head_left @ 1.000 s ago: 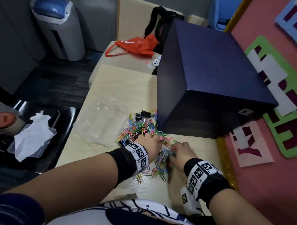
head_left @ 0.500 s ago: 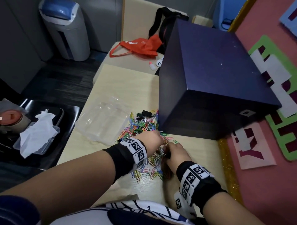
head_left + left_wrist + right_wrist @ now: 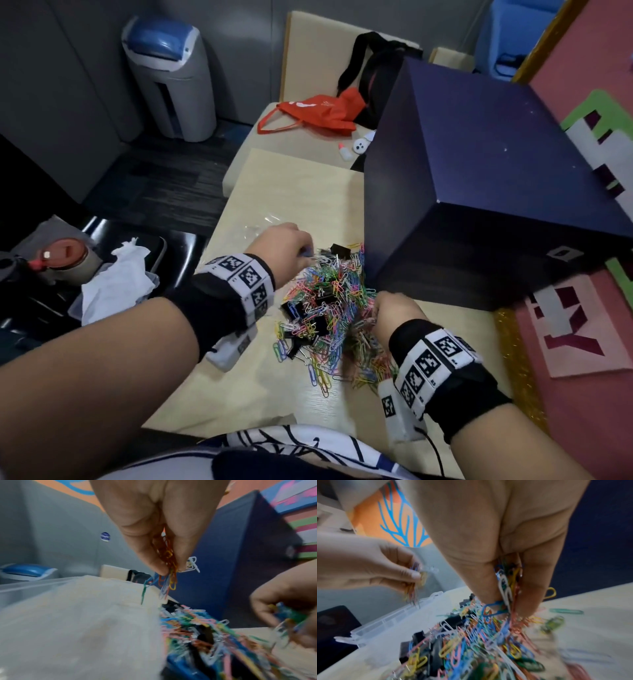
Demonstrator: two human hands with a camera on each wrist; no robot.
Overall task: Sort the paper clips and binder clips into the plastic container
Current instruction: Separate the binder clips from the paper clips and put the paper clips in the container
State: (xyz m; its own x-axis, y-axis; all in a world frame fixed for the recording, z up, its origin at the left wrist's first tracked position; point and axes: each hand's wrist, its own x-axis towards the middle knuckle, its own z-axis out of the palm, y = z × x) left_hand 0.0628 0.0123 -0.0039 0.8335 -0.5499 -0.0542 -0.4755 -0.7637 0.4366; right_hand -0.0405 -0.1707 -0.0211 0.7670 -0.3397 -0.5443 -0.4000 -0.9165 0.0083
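A heap of coloured paper clips (image 3: pixel 329 308) mixed with black binder clips (image 3: pixel 340 250) lies on the pale wooden table (image 3: pixel 239 387). My left hand (image 3: pixel 287 246) pinches a small bunch of paper clips (image 3: pixel 168 563) and holds it above the clear plastic container (image 3: pixel 68 615), which the hand mostly hides in the head view. My right hand (image 3: pixel 394 311) is at the heap's right side, its fingers pinching a bundle of paper clips (image 3: pixel 506 586) that still touch the pile. The container's rim (image 3: pixel 393 620) shows to the left of the heap.
A big dark blue box (image 3: pixel 496 178) stands right behind the heap. A red bag (image 3: pixel 318 113) and small white items lie on the far table. A black tray with tissue (image 3: pixel 113 284) sits off the table's left edge. A bin (image 3: pixel 171 78) stands on the floor.
My left hand has risen from the heap and moved left and away over the container with a pinch of clips. The right hand stays at the heap, gathering clips.
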